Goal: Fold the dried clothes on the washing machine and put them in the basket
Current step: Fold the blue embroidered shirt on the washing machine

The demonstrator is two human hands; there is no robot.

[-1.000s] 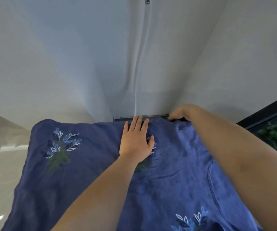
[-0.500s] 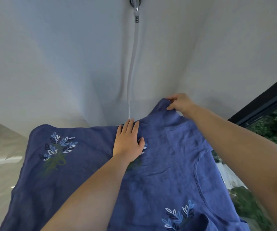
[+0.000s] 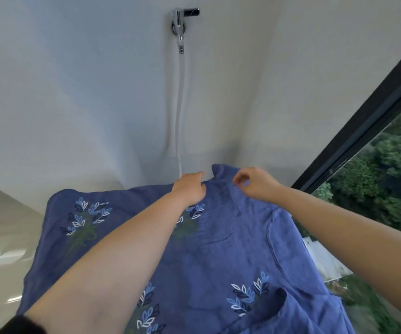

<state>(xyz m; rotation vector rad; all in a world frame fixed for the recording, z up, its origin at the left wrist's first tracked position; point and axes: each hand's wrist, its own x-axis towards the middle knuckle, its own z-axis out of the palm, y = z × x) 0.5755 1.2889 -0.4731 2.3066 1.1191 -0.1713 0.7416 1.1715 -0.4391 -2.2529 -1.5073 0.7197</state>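
By wall [image 3: 74, 92], left hand [image 3: 189, 189] and right hand [image 3: 257, 184] pinch garment [image 3: 230, 249] edge

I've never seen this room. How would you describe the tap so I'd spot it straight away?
Start at the white wall facing the person, left of the dark window frame. A white hose climbs that wall from behind the blue shirt; the tap sits at its top end. It is the only shiny metal thing on the wall, with a dark handle pointing right.
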